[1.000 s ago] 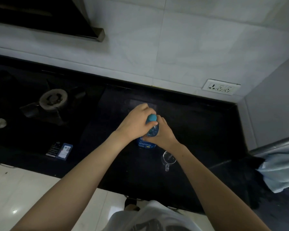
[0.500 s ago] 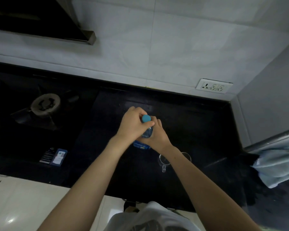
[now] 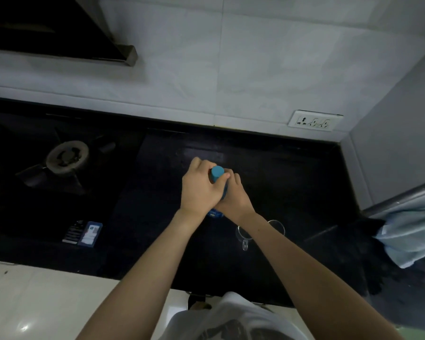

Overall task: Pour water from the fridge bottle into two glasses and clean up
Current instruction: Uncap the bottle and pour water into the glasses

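From your head camera, the bottle (image 3: 222,192) stands upright on the black counter (image 3: 280,180), clear blue with a blue cap (image 3: 217,173) and a blue label too blurred to read. Your left hand (image 3: 199,190) curls around the cap; your right hand (image 3: 233,197) grips the body. Two clear glasses (image 3: 243,235), contents indiscernible, sit just right of the bottle.

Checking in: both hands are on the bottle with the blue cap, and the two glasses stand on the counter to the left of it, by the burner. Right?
Not quite. The head view shows the glasses to the right of the bottle, under the right forearm, not by the burner. The rest holds: the left hand grips around the blue cap and the right hand holds the bottle.
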